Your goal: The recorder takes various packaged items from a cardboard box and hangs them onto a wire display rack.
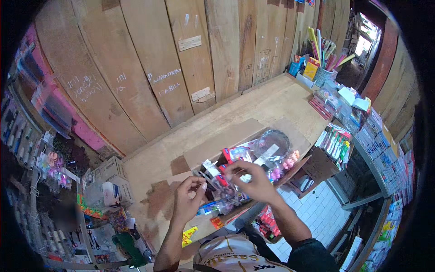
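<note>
An opened cardboard box (234, 140) filled with small packaged goods lies on the wooden table (217, 115) before me. Over its left part is my left hand (191, 195), fingers curled and thumb near the fingertips; whether something thin is between them cannot be told. My right hand (253, 180) hovers above the middle of the box with bent fingers, close to red-and-blue packages (234, 154). A round clear plastic container (273, 141) sits at the box's far right, beside pink items (289, 160) in clear wrap. Blue packets (209, 208) lie near the box's left front.
A yellow printed card (189, 236) lies at the table's front edge. Cartons (114, 176) stand at the left, near hanging scissors (93, 239). At the right are a pen display (334, 142), a basket (323, 77) of rolled items and shelves of packets (379, 153). A plank wall (190, 68) rises behind.
</note>
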Demonstrator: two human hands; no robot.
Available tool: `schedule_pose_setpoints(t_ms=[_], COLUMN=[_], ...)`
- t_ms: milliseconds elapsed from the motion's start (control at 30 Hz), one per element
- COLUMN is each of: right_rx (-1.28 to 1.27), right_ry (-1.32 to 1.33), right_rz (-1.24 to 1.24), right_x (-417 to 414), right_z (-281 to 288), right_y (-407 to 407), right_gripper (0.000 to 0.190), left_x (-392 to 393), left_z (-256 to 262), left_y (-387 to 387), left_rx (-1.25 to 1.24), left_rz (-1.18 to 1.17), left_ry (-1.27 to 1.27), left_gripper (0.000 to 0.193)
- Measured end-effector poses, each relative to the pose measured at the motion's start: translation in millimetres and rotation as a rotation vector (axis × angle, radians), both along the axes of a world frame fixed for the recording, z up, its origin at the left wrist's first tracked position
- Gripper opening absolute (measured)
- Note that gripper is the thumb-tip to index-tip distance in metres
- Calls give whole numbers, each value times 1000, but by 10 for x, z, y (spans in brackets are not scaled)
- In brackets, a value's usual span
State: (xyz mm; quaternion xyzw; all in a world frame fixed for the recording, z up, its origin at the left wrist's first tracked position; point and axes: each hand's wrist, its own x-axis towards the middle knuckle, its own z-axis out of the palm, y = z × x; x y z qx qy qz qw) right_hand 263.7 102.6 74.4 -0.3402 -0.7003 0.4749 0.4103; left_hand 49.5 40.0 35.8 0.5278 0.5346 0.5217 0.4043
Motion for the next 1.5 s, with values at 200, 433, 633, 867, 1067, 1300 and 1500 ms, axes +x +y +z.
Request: schedule_pose_setpoints(t_ms=[200, 433, 633, 867, 1067, 1300, 1500], right_rx=[28, 139, -58, 76, 3, 147, 347], right_ry=[-153, -489, -768, -796, -853, -1042, -765], right_rz=[-232, -382, -47, 172, 307, 275, 419], right_x=[1041, 1989, 2168, 2233, 2155, 2131, 1799], right_z=[-224, -472, -328, -412, -311, -83, 109], right_y=[530, 1050, 1133, 1159, 1207, 1093, 1105], right_gripper=[17, 21, 24, 37, 47, 84, 85], left_x=[388, 673, 1009, 1363, 1537, 1516, 1601], left_z=[127, 123, -37, -212, -343, -203, 59], left_y=[189, 748, 1115, 1213, 1242, 1379, 1532], left_rx=[-68, -172, -322, -264, -367, -407, -307], left_rz=[-22, -161, -634, -875, -803, -874, -794], left_ry=[252, 343, 596, 677, 681, 372, 134], left_gripper=[19, 22, 37, 59, 58, 38, 36])
